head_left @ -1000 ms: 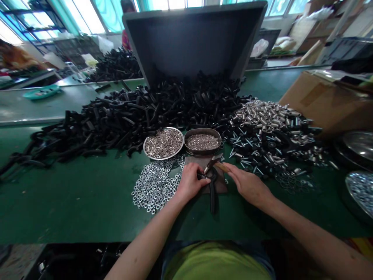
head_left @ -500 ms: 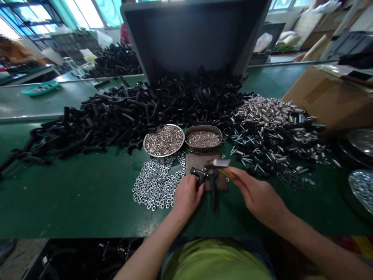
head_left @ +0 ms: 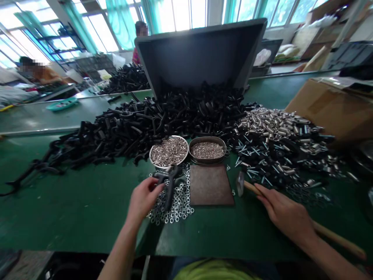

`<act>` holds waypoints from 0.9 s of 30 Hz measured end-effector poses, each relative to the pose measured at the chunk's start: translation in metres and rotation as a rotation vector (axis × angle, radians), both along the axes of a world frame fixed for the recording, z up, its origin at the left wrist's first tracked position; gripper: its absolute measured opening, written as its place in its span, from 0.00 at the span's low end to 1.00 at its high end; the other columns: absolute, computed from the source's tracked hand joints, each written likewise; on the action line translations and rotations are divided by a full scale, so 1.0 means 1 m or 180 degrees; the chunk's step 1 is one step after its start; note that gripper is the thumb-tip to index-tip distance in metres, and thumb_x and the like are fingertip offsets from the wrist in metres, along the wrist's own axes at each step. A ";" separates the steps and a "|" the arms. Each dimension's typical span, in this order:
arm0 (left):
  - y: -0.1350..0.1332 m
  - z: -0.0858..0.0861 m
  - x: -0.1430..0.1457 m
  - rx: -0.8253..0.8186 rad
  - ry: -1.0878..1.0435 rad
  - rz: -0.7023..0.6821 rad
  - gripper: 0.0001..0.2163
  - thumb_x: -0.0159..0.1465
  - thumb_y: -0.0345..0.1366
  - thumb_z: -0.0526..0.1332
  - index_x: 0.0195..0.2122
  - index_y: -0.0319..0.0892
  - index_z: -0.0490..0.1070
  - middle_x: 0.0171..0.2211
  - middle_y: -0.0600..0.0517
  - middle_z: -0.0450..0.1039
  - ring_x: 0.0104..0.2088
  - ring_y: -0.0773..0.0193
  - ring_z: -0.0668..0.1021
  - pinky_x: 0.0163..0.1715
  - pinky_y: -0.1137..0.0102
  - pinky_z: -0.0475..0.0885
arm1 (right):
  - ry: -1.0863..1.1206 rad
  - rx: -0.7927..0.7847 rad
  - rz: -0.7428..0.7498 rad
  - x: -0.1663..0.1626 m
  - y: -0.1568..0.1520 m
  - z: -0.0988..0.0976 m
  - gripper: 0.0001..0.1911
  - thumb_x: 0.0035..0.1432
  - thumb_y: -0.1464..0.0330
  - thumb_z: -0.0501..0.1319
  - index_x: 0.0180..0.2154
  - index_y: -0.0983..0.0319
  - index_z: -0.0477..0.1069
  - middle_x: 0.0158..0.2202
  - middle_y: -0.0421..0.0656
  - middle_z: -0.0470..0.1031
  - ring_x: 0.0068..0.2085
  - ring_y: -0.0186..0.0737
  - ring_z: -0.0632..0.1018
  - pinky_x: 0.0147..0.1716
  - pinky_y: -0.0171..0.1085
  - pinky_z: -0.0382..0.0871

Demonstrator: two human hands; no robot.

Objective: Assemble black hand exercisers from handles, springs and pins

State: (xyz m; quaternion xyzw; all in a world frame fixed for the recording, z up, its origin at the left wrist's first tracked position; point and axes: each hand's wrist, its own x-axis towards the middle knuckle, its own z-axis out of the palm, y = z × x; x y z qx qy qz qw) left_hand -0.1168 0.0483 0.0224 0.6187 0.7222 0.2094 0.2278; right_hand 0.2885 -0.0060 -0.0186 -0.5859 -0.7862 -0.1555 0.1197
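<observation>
My left hand (head_left: 142,200) is closed on a black plastic clamp (head_left: 169,189), lifted over a spread of small metal rings (head_left: 175,216). The clamp is slightly blurred. In my right hand (head_left: 284,212) is a hammer (head_left: 252,188), gripped by its wooden handle, its metal head just right of a flat brown plate (head_left: 212,184). Nothing lies on that plate. Behind the rings stands a round dish (head_left: 150,156) of small metal pins; an oval tin (head_left: 207,160) of tiny metal pieces stands beside it.
A large heap of black plastic parts (head_left: 128,124) spills from a tipped grey bin (head_left: 201,58). To the right are piled springs (head_left: 271,122), loose screws with black pieces, and a cardboard box (head_left: 323,105). Two people are in the background at the left.
My left hand has carried the clamp off the plate, leftward over the rings. My right hand has drawn the hammer away to the right, lower down. The view has tilted up.
</observation>
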 end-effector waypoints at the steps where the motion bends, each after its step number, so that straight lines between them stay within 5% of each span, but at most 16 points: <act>1: -0.001 0.002 -0.030 0.0058 0.0194 0.0416 0.15 0.57 0.48 0.56 0.35 0.43 0.71 0.29 0.52 0.74 0.30 0.60 0.75 0.30 0.69 0.66 | -0.0155 0.0093 -0.0013 0.009 -0.003 -0.005 0.19 0.64 0.62 0.50 0.51 0.61 0.69 0.32 0.44 0.77 0.31 0.39 0.76 0.28 0.36 0.64; 3: -0.005 0.002 -0.090 -0.0054 0.0901 0.1159 0.16 0.58 0.49 0.54 0.39 0.44 0.71 0.34 0.50 0.74 0.34 0.56 0.75 0.30 0.68 0.67 | -0.0370 0.0184 -0.0015 0.023 -0.008 -0.014 0.18 0.64 0.61 0.51 0.49 0.61 0.71 0.29 0.44 0.75 0.29 0.39 0.74 0.27 0.37 0.61; 6: -0.015 -0.003 -0.157 -0.0934 0.1571 0.1957 0.17 0.59 0.47 0.53 0.43 0.45 0.72 0.37 0.47 0.74 0.35 0.50 0.75 0.24 0.66 0.68 | -0.0430 0.0227 -0.0013 0.033 -0.011 -0.023 0.20 0.64 0.60 0.49 0.48 0.63 0.71 0.29 0.45 0.73 0.28 0.40 0.72 0.27 0.38 0.60; 8: -0.018 -0.006 -0.174 -0.1201 0.1780 0.1964 0.18 0.59 0.46 0.52 0.45 0.44 0.72 0.38 0.43 0.74 0.36 0.45 0.75 0.23 0.63 0.69 | -0.0386 0.0225 0.0015 0.036 -0.010 -0.027 0.21 0.64 0.59 0.48 0.48 0.64 0.71 0.30 0.46 0.73 0.30 0.42 0.71 0.28 0.39 0.61; 10: -0.011 -0.008 -0.168 -0.0795 0.2047 0.1764 0.20 0.61 0.45 0.49 0.46 0.42 0.73 0.42 0.40 0.73 0.40 0.42 0.74 0.27 0.58 0.70 | -0.0316 0.0239 0.0113 0.036 -0.007 -0.029 0.21 0.63 0.59 0.49 0.46 0.65 0.72 0.34 0.49 0.74 0.34 0.45 0.72 0.31 0.41 0.63; 14: 0.047 0.000 -0.088 0.0818 0.1825 0.0790 0.17 0.62 0.41 0.50 0.44 0.40 0.73 0.43 0.43 0.74 0.43 0.51 0.73 0.41 0.61 0.69 | -0.0066 0.0432 0.0313 0.030 0.003 -0.030 0.19 0.63 0.62 0.49 0.42 0.64 0.74 0.37 0.51 0.74 0.40 0.48 0.73 0.38 0.44 0.65; 17: 0.117 0.010 0.004 0.1321 0.1396 -0.0491 0.13 0.63 0.37 0.51 0.42 0.44 0.74 0.44 0.48 0.74 0.44 0.57 0.72 0.45 0.67 0.67 | 0.0244 0.0368 0.0383 0.020 0.011 -0.025 0.16 0.62 0.63 0.51 0.41 0.63 0.74 0.38 0.50 0.74 0.40 0.47 0.73 0.40 0.44 0.66; 19: 0.163 0.014 0.061 0.1271 0.1367 -0.1320 0.14 0.63 0.31 0.51 0.45 0.43 0.73 0.47 0.47 0.73 0.48 0.58 0.70 0.50 0.67 0.64 | 0.0484 0.0242 0.0389 0.012 0.015 -0.020 0.14 0.62 0.64 0.52 0.41 0.62 0.74 0.38 0.49 0.74 0.40 0.46 0.73 0.40 0.43 0.67; 22: 0.219 0.011 0.123 0.1076 0.1318 -0.1913 0.17 0.59 0.24 0.53 0.45 0.45 0.74 0.47 0.49 0.74 0.49 0.60 0.70 0.50 0.68 0.63 | 0.0786 0.0093 0.0323 0.006 0.022 -0.010 0.13 0.62 0.67 0.53 0.42 0.61 0.74 0.39 0.48 0.74 0.41 0.44 0.74 0.41 0.42 0.68; 27: 0.264 0.001 0.159 0.0765 0.1204 -0.2242 0.15 0.53 0.21 0.58 0.38 0.44 0.76 0.42 0.48 0.76 0.45 0.59 0.74 0.46 0.69 0.66 | 0.0927 -0.0199 0.0234 0.004 0.040 0.010 0.12 0.61 0.71 0.52 0.42 0.62 0.73 0.39 0.48 0.74 0.42 0.43 0.72 0.41 0.42 0.68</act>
